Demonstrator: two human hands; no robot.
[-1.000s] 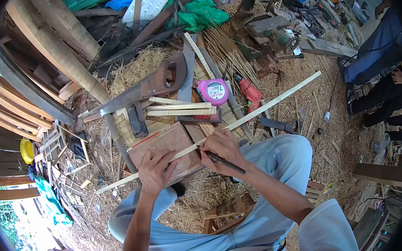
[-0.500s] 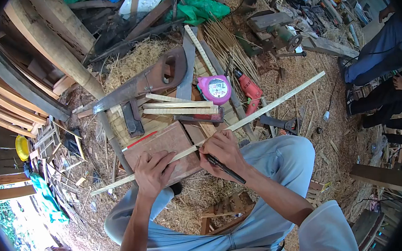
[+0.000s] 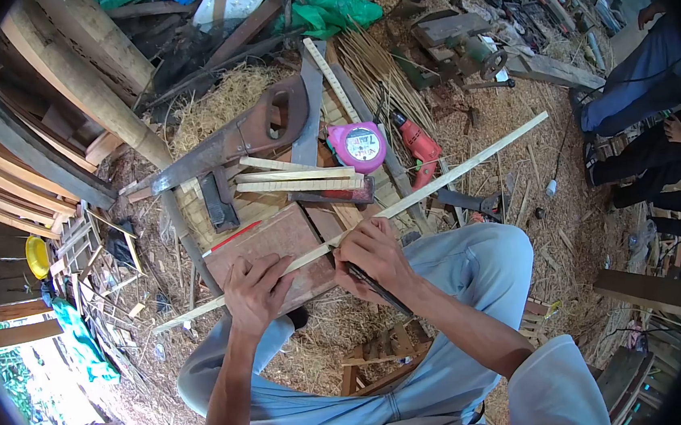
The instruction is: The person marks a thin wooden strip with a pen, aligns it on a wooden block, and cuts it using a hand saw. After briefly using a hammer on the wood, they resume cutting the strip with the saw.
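A long pale wooden strip [image 3: 467,173] runs diagonally across a reddish-brown wooden block [image 3: 266,243] in front of my knees. My left hand [image 3: 258,294] is closed around the strip, pressing it on the block. My right hand [image 3: 375,258] grips a dark, slim-handled knife [image 3: 380,292], its handle pointing down to the right. The knife's working end is at the strip, mostly covered by my fingers. Short notched pale sticks [image 3: 302,185] lie just beyond the block, next to a pink tape measure [image 3: 357,147].
Beyond the block lie a handsaw [image 3: 241,136], a red power drill [image 3: 419,147] and a dark metal-like block [image 3: 218,203]. A bench vise [image 3: 473,63] stands farther back. Curved timbers [image 3: 78,82] lean at left. Other people's legs [image 3: 639,105] are at right. Shavings cover the ground.
The view has shifted slightly, so the tools appear a little farther left. Both hands keep their hold, with the right hand and knife moved only slightly along the strip.
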